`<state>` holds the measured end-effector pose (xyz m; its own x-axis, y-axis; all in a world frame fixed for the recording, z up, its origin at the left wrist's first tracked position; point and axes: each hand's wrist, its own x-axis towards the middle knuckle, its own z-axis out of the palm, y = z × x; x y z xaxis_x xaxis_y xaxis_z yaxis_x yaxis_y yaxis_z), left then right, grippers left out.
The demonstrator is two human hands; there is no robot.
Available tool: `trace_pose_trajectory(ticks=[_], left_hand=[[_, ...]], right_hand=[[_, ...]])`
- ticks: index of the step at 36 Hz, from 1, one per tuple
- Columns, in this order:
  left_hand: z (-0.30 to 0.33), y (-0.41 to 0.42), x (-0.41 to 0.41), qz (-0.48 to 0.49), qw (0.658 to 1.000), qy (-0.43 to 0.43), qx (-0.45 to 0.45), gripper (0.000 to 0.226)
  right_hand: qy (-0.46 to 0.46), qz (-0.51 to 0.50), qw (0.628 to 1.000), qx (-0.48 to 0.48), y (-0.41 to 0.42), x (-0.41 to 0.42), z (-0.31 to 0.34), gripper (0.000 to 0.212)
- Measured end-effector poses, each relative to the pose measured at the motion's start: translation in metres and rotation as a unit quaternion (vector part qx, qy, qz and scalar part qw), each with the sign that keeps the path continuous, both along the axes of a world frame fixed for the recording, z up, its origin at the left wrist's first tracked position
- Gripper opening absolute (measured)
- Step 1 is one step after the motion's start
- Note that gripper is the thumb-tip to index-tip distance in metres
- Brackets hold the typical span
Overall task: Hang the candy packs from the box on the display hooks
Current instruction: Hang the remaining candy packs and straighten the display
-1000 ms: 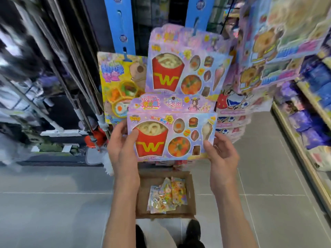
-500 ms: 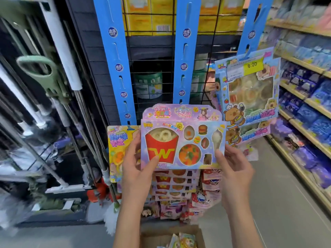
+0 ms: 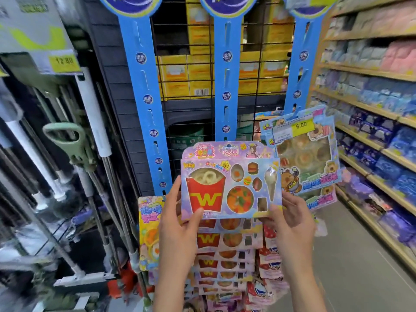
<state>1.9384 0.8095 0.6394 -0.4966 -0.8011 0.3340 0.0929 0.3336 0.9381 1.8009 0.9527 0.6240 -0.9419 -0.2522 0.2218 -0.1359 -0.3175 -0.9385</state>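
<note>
I hold a purple candy pack (image 3: 229, 181) with a red fries carton print upright in front of the middle blue display strip (image 3: 226, 86). My left hand (image 3: 177, 219) grips its lower left edge, thumb on the front. My right hand (image 3: 290, 219) grips its lower right corner. The pack's top hole lies over the strip. Several matching packs (image 3: 225, 248) hang in a column below it. The box is out of view.
A left blue strip (image 3: 146, 97) carries a yellow pack (image 3: 149, 221) low down. A right strip (image 3: 299, 70) holds bear-print packs (image 3: 304, 154) with a 6.00 tag. Mop handles (image 3: 90, 131) stand at left. Store shelves (image 3: 371, 109) run along the right.
Both hands have raised the pack up along the middle strip. My view tilted upward, so the box on the floor dropped out of sight.
</note>
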Motion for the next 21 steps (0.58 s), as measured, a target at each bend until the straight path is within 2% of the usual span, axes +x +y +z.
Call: trace_pose_trajectory(ticks=[7,13,21], left_hand=[[0.003,-0.001,-0.011,0.008,1.0,0.003,0.017,0.075],[0.01,-0.001,-0.01,0.017,1.0,0.002,-0.008,0.071],[0.007,-0.001,0.004,0.057,0.995,0.065,0.038,0.059]], right_hand=[[0.047,-0.01,0.999,0.012,0.001,-0.004,0.015,0.037],[0.041,-0.003,0.999,0.025,-0.002,-0.002,0.016,0.039],[0.027,0.035,0.999,0.022,-0.006,0.007,0.01,0.038]])
